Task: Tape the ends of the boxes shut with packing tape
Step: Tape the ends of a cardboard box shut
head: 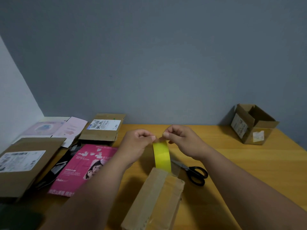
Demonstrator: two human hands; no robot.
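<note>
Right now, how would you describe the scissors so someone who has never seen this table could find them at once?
Start at the wooden table and find the long cardboard box standing in front of the person, with yellow tape rising from its far end. Just right of that end, the scissors lie flat. They are the only black-handled tool; everything else nearby is cardboard or paper.

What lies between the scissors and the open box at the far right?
Head view: only bare table lies between the scissors and the open box; nothing stands on that stretch.
</note>
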